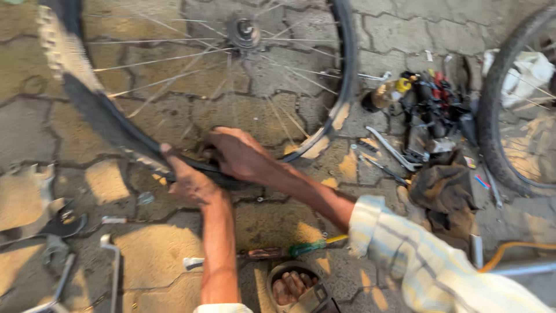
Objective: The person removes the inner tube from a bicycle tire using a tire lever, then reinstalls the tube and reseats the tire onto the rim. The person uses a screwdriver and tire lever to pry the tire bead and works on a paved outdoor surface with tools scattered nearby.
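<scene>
Wheel: a spoked bicycle wheel with a silver hub (244, 32) and a black rubber tyre (95, 113) is standing upright on the grey interlocking paving stone floor (405, 29), filling the upper left of the view.
Tyre: its knobbly tread is showing at the upper left; along the lower edge the rubber is hanging loose from the rim.
Left hand (188, 182): it is closing its fingers over the tyre at the bottom of the wheel, thumb pointing up.
Right hand (237, 153): it is pressing on the same stretch of tyre just beside the left one, fingers curling round the rubber; the sleeve is pale and checked.
Tools: a green-handled screwdriver (307, 247) is lying on the floor below the arms; silver metal tyre levers (394, 152) are lying to the right of the wheel, near a heap of black and red parts (431, 98) and a brown rag (443, 185).
Second wheel (504, 116): it is standing at the right edge, well apart from the hands.
Foot: a sandalled foot (292, 287) is showing at the bottom.
</scene>
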